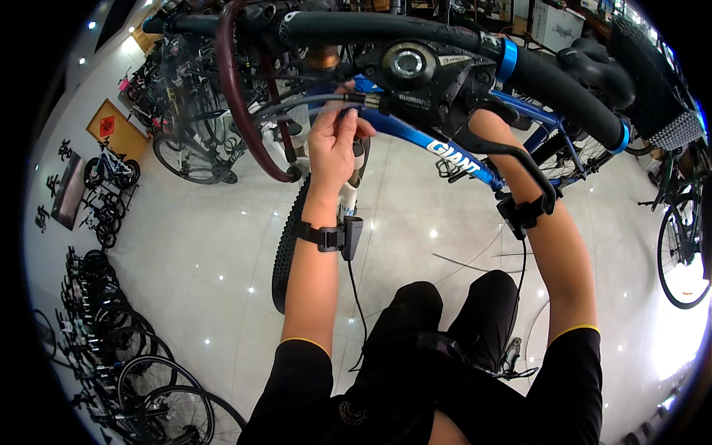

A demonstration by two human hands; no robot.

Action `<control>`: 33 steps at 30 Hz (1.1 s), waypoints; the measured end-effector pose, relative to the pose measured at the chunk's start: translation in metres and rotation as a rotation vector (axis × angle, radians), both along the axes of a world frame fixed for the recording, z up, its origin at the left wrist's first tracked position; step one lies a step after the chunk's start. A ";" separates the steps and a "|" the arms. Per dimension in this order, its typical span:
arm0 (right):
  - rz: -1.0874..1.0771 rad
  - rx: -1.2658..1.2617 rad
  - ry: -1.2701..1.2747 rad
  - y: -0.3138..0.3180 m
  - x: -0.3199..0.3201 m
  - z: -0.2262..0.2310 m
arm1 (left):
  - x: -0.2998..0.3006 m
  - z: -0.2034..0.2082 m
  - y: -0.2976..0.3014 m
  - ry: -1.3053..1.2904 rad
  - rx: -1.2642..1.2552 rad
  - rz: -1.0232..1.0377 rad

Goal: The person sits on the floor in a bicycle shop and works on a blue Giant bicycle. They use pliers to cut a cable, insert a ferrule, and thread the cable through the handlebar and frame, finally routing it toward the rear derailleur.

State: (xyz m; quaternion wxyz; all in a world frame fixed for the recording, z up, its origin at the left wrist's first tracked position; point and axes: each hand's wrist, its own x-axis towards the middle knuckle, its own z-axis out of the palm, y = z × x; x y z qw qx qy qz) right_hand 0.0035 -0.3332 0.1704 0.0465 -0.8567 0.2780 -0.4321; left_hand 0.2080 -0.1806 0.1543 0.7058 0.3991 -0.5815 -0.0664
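Shop floor: pale, shiny tiles (415,230) extend below the left grip (331,148) and the right grip (487,124); many parked bicycles (111,319) stand well apart, to the left of both.
Left forearm: it rises almost straight from the lower edge, with a black wristband (319,236) around it.
Left fingers: they point upward and are bent, with the thumb raised near them; whether they pinch something, I cannot tell.
Grey cables: these cables (297,106) pass at the fingers of the left grip and lead to the shifter unit (408,67), just to its right.
Right forearm: it leans inward, and its upper part passes behind the brake lever (535,169).
Right fingers: they are hidden behind the shifter unit, so spread or closed, I cannot tell.
Handlebar: this black bar (371,28) lies above both grips.
Blue frame: its tube (423,139) slants downward between the two grips.
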 end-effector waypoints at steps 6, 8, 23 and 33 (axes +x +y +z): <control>-0.013 0.006 0.036 -0.005 -0.006 0.001 | -0.006 0.026 0.024 -0.351 0.101 0.387; -0.003 0.016 0.056 -0.004 -0.008 0.002 | 0.002 0.027 0.028 -0.375 0.103 0.500; -0.017 -0.016 0.092 -0.020 -0.005 -0.002 | 0.017 0.000 0.054 0.326 0.011 0.249; 0.001 -0.025 0.026 -0.002 -0.009 0.006 | -0.077 -0.027 0.057 0.125 0.281 0.034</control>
